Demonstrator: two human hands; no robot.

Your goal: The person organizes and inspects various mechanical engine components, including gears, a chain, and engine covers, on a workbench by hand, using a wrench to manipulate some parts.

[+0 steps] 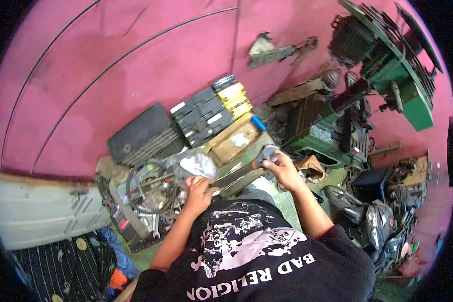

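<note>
Work looks midway, I'd judge: the long dark flat metal bar hangs above the tangled pile of wire and scrap metal. The left hand is clamped round its near end, and the right hand is closed at the round grey metal piece on its far end.

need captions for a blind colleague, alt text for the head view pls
Seen from above, a person in a black T-shirt holds a long flat metal bar, left hand at its near end, right hand at the far end. Wrenches, black cases and a green machine lie around.
</note>
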